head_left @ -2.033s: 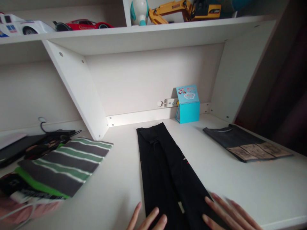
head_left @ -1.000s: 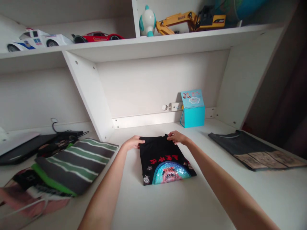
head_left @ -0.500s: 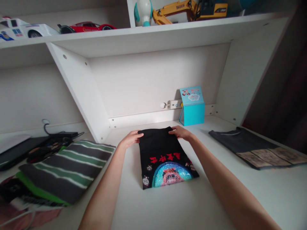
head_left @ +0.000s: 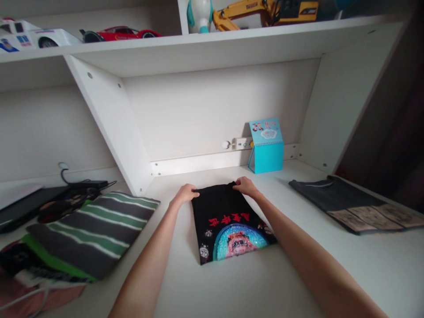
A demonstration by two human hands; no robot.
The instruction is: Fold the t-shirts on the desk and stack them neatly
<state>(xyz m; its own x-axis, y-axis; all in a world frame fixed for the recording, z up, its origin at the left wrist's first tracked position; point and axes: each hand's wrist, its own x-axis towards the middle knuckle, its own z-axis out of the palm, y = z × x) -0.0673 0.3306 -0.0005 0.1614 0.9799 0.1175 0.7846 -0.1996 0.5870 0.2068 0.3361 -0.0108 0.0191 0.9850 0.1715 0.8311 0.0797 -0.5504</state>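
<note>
A folded black T-shirt (head_left: 215,205) lies on the white desktop in front of me, with red characters and a glittery blue and pink print toward its near edge. My left hand (head_left: 187,193) pinches its far left corner between thumb and fingers. At the far right corner, my right hand (head_left: 244,186) grips the cloth the same way. The shirt's far edge looks slightly raised, while the printed end rests on the desk.
To the right lies a folded dark grey shirt (head_left: 351,207). A striped garment (head_left: 102,225) tops a clothes pile at left, beside a black laptop-like slab (head_left: 29,205). Behind stands a blue desk calendar (head_left: 269,154). Overhead, a shelf (head_left: 212,46) holds a red toy car (head_left: 121,34) and a toy excavator (head_left: 265,13).
Both hands have drawn the shirt's far edge slightly toward me, and the black shirt's near end has shifted a little to the right. The camera view has moved slightly.
</note>
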